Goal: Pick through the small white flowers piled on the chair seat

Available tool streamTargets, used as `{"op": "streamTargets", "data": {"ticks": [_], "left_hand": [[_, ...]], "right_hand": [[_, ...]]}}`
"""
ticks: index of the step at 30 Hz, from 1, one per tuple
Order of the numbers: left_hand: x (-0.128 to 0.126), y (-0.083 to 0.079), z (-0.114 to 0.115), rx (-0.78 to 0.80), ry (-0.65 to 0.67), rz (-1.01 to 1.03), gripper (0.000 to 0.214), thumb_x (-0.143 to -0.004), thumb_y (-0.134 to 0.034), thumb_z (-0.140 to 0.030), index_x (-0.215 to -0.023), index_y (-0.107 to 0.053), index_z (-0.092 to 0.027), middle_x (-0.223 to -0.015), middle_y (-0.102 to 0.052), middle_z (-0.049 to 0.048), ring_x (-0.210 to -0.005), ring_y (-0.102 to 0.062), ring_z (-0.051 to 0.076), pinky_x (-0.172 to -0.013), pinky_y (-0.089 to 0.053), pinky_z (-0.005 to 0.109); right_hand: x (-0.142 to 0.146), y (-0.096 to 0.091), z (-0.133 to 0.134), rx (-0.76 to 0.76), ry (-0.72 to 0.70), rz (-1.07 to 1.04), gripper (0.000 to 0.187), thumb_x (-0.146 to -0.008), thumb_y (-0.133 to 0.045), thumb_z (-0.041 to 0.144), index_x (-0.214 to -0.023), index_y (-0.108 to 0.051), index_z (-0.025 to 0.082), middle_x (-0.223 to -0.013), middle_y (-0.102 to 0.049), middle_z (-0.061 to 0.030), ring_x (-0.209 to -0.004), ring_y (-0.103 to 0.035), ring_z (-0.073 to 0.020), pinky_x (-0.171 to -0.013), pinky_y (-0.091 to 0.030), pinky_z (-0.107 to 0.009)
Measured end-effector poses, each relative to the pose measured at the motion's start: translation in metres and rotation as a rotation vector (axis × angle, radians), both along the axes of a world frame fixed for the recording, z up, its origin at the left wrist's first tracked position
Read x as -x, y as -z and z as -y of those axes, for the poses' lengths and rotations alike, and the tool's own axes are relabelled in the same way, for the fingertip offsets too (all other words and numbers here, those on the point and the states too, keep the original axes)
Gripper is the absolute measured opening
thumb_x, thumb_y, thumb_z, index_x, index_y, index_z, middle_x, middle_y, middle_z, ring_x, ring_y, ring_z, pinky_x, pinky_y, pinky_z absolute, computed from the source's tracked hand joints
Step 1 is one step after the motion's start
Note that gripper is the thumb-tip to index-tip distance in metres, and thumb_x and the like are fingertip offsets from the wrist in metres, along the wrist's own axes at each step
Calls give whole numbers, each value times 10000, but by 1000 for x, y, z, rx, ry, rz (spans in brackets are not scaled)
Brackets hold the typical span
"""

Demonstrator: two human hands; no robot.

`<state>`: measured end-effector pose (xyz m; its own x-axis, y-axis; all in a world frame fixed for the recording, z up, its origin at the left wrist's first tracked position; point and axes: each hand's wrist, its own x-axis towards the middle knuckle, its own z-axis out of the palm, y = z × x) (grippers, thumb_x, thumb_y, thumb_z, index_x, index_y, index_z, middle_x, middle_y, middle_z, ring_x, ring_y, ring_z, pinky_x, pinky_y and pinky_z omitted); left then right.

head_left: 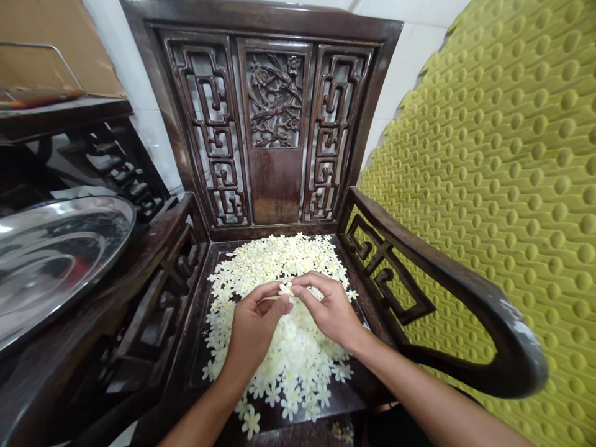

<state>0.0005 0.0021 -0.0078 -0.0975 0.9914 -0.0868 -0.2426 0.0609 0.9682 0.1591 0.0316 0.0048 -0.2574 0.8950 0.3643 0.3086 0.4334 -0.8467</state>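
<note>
Left hand (255, 313) and right hand (331, 309) pinch a small cream-white star-petalled flower (285, 288) at centre, facing the wearer (long axis unclear), above loose pale blossoms (291, 254); dark carved-wood chairback (277, 180) at twelve o'clock.

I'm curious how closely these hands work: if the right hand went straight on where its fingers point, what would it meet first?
The right hand would first meet the small white flower at its fingers, then probably the left hand, though depth is hard to judge.
</note>
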Motion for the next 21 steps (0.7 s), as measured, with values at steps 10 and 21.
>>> {"op": "streamTargets", "data": {"ticks": [10, 21], "left_hand": [[4, 6, -2, -139, -16, -100, 111, -830, -716, -268, -864, -694, -165, -777, -757, 20, -667, -727, 172, -657, -595, 280], [-3, 12, 2, -112, 10, -38, 175, -832, -720, -271, -872, -573, -187, -722, -739, -10, -605, -725, 173, -607, -585, 283]], "right_hand": [[4, 0, -4, 386, -170, -300, 210, -856, -713, 407, -875, -721, 198, -851, -699, -28, -803, -633, -177, -757, -500, -324], [7, -2, 7, 140, -35, 32, 66, -909, -657, 265, -913, -684, 205, -857, -640, -13, -838, -607, -167, -751, -456, -283]]}}
